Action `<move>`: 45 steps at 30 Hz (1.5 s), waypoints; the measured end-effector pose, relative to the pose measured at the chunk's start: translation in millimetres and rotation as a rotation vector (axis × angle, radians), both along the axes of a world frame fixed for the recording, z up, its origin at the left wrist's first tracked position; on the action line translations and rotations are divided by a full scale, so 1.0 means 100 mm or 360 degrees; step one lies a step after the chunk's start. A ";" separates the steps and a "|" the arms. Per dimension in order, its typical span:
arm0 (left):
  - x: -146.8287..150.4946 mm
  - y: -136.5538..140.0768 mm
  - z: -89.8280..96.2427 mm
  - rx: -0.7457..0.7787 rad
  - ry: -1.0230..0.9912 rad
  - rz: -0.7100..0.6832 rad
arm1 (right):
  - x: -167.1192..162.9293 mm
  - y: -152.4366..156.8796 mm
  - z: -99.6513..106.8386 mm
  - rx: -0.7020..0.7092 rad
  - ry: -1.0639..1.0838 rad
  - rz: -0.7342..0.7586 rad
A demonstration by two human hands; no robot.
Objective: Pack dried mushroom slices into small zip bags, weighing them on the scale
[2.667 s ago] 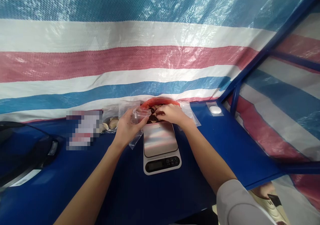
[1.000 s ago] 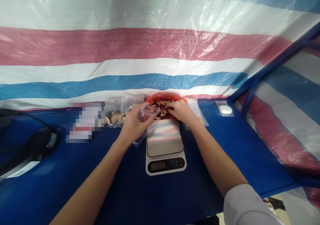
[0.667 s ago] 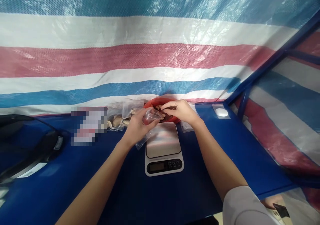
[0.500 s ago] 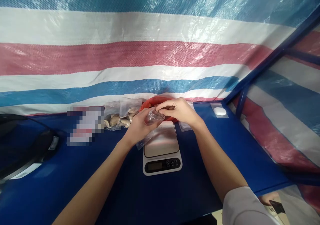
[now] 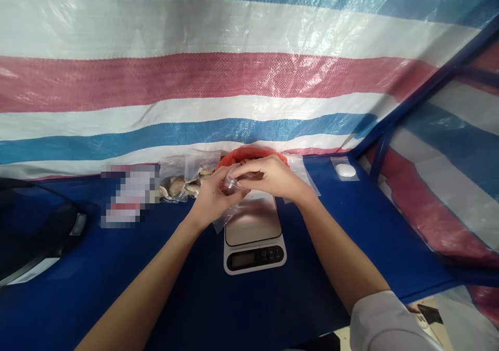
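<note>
So the left hand (image 5: pixel 212 195) has its thumb and fingers curled partway round a clear cup (image 5: pixel 231 180), enough to grip it without crushing it, and the cup sits up in front of the red bag (image 5: pixel 253 151), just over the back end of the scale (image 5: pixel 253 226). The right hand (image 5: pixel 276 177) is right at the cup's mouth, fingers and thumb bent toward each other with a bit of a gap; I can't tell if there's a piece between the tips, since the cup and fingers hide each other. The cup's tipped a bit, I think, though exactly how much is hard to make out. If I were doing this, I'd hold the cup by the sides only, firm but light, because thin plastic probably buckles and throws stuff out. Dip the right fingertips below the rim before letting anything go, so it drops in instead of bouncing off the edge. Having the cup this near the red bag is smart: short trip, and strays likely fall back in. Watch the forearms near the scale, and don't let the left hand drag the loose clear bag (image 5: pixel 223 223) under it.
</note>
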State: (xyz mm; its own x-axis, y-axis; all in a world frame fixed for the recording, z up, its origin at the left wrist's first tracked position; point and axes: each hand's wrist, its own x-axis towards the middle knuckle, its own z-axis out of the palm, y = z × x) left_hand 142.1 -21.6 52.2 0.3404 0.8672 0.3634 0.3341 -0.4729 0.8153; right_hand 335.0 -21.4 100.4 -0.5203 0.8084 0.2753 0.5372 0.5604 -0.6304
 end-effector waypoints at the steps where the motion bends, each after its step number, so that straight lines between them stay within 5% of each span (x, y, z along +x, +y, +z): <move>1: -0.02 0.00 0.00 0.0000 -0.0003 0.0022 | 0.02 0.01 0.00 -0.0046 0.0108 0.0010; 6: -0.17 0.03 0.07 -0.0089 0.0074 0.0167 | 0.20 0.11 -0.10 -0.0251 0.0340 -0.0164; 13: -0.30 0.07 0.17 -0.0158 0.0082 0.0244 | 0.04 0.26 -0.35 -0.0103 -0.0534 -0.0323; 22: -0.37 0.13 0.14 -0.0138 0.0028 0.0292 | -0.21 0.40 -0.50 0.0041 -0.0745 -0.0225; 45: -0.36 0.13 0.12 -0.0173 0.0022 0.0282 | 0.06 0.43 -0.46 -0.0060 -0.0856 -0.0322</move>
State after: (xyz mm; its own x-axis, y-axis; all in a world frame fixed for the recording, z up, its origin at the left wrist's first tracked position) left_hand 105.9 -8.9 64.2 0.1834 0.9479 0.2606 0.4155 -0.3150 0.8533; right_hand 340.7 21.9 53.9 -0.4130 0.9106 -0.0164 0.8820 0.3954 -0.2564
